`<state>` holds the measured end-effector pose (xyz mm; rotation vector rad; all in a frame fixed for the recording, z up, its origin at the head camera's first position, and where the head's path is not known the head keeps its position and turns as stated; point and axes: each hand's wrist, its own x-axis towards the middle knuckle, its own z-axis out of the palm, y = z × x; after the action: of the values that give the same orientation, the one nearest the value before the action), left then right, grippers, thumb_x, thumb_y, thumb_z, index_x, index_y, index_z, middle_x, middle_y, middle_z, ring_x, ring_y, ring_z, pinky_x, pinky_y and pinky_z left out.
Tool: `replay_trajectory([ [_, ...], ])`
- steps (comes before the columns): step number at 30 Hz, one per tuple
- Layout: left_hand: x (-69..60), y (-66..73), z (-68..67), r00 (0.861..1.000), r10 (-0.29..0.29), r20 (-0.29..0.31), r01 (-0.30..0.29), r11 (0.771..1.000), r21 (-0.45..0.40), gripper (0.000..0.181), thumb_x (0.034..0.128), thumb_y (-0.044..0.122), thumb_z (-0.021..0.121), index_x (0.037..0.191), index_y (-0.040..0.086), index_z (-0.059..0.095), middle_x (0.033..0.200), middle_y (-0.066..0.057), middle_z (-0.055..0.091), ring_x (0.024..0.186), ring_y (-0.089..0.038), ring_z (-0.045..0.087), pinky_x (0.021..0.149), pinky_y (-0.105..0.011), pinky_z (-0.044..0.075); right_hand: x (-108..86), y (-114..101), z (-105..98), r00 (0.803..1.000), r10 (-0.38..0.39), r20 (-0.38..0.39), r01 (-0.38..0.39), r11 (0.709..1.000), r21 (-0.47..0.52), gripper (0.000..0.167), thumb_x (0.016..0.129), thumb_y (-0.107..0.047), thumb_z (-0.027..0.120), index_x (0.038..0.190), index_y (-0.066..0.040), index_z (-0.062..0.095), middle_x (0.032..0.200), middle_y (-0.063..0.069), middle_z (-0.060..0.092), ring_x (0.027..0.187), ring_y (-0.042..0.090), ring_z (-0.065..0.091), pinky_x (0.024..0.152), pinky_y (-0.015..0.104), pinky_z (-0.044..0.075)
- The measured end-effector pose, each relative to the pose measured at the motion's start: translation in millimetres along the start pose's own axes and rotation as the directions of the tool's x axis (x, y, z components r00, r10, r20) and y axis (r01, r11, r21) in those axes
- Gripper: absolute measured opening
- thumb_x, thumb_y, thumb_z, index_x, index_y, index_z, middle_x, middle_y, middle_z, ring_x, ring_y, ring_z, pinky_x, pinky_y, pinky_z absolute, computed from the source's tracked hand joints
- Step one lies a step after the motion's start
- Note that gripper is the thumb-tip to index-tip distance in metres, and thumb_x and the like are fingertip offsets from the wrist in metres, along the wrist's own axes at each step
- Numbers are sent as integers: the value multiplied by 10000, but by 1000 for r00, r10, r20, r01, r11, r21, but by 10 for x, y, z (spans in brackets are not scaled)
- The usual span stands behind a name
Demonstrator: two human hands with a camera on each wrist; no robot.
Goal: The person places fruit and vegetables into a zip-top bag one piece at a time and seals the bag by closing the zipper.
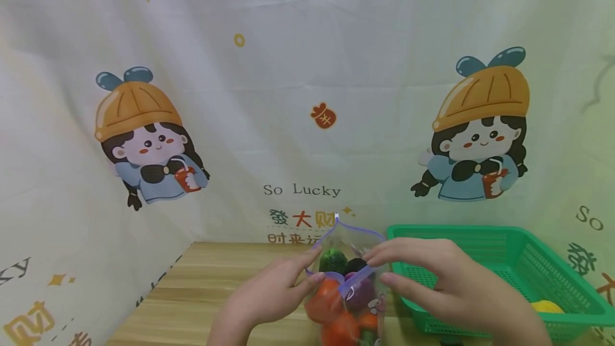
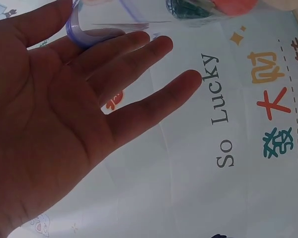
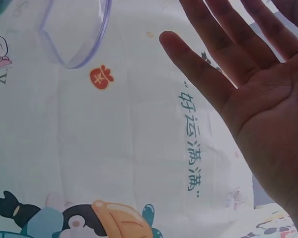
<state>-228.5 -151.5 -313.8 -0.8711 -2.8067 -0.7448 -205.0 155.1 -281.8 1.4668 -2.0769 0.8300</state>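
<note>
A clear zip bag (image 1: 356,280) with a purple-blue rim stands on the table, its mouth spread. Inside are a dark green vegetable (image 1: 332,261), a purple one (image 1: 360,293), round orange-red ones (image 1: 323,303) and a smaller orange piece (image 1: 368,320). My left hand (image 1: 274,290) pinches the rim's left side between thumb and forefinger; the other fingers extend, as the left wrist view shows. At the bag's right side is my right hand (image 1: 447,282), fingers straight and spread. In the right wrist view, the bag's rim (image 3: 97,44) appears apart from those fingers.
A green plastic basket (image 1: 461,228) stands on the right, behind my right hand, with a yellow item (image 1: 548,307) in it. The wooden tabletop (image 1: 230,266) extends left of the bag. A printed cloth (image 1: 269,138) hangs behind.
</note>
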Motion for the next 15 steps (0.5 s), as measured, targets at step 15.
replay_trajectory([
  [15,-36,-77,-2,1000,13,10,-13,1000,-14,589,1118,419,533,1594,78,478,1388,-109,727,1312,-250,681,1148,-535,517,748,290,-551,751,509,420,-337,843,-419,181,1031,-312,713,891,-200,741,828,-140,671,725,38,579,677,289,531],
])
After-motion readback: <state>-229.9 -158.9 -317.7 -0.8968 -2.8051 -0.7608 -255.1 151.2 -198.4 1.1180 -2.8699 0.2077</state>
